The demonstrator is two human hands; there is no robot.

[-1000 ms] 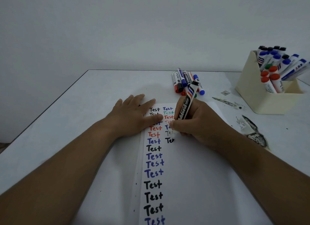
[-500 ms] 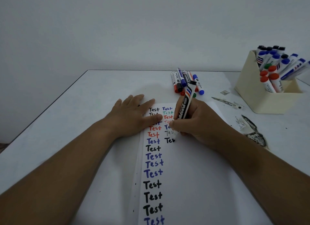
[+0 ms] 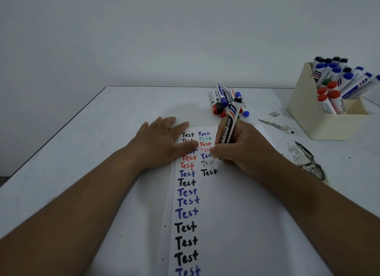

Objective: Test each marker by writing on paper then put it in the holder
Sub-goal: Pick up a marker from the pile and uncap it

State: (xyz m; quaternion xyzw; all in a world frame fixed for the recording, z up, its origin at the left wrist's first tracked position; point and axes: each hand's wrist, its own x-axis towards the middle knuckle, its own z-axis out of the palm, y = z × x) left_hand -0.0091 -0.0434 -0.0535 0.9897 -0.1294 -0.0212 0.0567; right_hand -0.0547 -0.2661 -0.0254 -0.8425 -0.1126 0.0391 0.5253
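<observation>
The marker (image 3: 228, 131) is white with a black end cap at the top, blue and red stripes under it, and black letters down its side. It leans a little to the right, with its tip down on the paper (image 3: 236, 214), in the middle of the table (image 3: 102, 131). The right hand (image 3: 244, 152) holds it, with the fingers and thumb curled tight round its lower part. The tip sits at the end of a black word in the right row of words.

The left hand (image 3: 158, 142) lies flat on the left edge of the paper, fingers straight and spread.

The paper has two rows of the word "Test" in black, blue, red and green. The left row runs all the way to the near edge.

Far behind the hands lies a small pile of markers (image 3: 226, 100). At the far right stands a cream holder (image 3: 304, 111) full of markers with black, blue, red and green caps.

Half a second ago the black word read "Tes". Now the first stroke of the last letter is there, and the marker tip has moved a bit to the right. The left hand has stayed in the same spot.
</observation>
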